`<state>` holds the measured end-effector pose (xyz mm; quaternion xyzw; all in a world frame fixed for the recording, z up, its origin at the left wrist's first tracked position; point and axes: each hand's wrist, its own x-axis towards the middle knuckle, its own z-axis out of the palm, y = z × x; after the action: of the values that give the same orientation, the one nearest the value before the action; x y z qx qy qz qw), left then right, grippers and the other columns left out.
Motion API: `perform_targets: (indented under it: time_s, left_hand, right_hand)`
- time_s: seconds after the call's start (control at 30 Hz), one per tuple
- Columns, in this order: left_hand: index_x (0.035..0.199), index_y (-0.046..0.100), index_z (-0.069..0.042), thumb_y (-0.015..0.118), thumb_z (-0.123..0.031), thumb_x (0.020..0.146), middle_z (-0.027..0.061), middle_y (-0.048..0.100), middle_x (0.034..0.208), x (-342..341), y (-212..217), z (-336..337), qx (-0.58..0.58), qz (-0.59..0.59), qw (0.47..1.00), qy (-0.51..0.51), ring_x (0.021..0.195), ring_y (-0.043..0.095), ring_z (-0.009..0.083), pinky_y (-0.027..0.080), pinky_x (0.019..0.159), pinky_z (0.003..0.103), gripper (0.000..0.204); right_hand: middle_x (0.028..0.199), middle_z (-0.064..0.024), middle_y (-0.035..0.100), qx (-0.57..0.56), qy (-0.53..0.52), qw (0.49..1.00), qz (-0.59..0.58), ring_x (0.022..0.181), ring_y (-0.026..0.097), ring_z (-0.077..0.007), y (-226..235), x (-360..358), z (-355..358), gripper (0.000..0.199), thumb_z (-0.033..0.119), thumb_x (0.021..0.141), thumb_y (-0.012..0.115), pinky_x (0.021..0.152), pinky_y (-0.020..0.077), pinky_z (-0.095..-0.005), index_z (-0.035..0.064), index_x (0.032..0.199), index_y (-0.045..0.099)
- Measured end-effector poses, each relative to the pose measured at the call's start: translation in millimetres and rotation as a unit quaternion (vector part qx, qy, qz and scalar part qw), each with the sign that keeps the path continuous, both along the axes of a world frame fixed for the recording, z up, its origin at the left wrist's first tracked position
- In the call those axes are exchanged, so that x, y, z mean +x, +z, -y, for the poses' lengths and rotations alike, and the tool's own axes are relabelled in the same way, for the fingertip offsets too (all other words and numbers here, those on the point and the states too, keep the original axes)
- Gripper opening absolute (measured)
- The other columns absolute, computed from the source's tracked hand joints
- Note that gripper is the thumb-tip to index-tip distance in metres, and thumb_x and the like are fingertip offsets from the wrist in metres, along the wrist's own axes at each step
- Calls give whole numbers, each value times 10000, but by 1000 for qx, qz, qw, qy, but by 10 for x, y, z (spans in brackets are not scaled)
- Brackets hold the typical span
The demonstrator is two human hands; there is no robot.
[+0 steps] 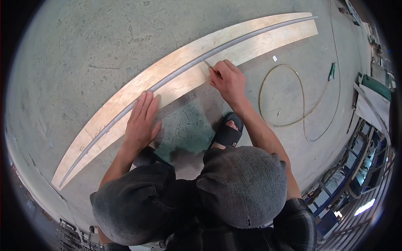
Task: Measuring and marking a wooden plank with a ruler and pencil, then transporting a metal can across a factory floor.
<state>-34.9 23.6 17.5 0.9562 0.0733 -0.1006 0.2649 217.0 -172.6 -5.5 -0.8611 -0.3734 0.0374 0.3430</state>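
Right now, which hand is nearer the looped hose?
Right: the right hand is left of the hose; the left hand is farther left, on the grey strip.

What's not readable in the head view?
All in the head view:
Grip end of the thin piece: covered by the right hand; its kind is unclear.
Short stretch of the grey strip: under the left hand.
Most of the left footwear: behind the left knee.
White scrap: too small to identify.
Rest of the right sleeve: cut off by the lower edge.
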Motion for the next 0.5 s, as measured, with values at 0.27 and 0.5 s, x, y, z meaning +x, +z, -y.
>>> perform_targets:
  time_s: [0.27, 0.5]
  left_hand:
    - [1543, 326, 9, 734, -219, 847, 206, 335, 1612, 366, -53, 101, -4, 53, 998, -33, 1520, 284, 355, 219, 1254, 475, 838]
    - [1579, 271, -4, 703, -321, 869, 185, 273, 1646, 456, -62, 155, -5, 15, 999, -40, 1548, 218, 326, 187, 1261, 464, 889]
  right_hand:
    - [737, -91, 583, -32, -7, 998, 46, 638, 607, -292, -149, -183, -192, 206, 119, 863, 733, 559, 473, -396, 79, 753, 563]
    - [748, -107, 600, -30, -115, 993, 13, 648, 617, -327, -179, 307, 23, 186, 92, 861, 689, 572, 484, -415, 62, 731, 559]
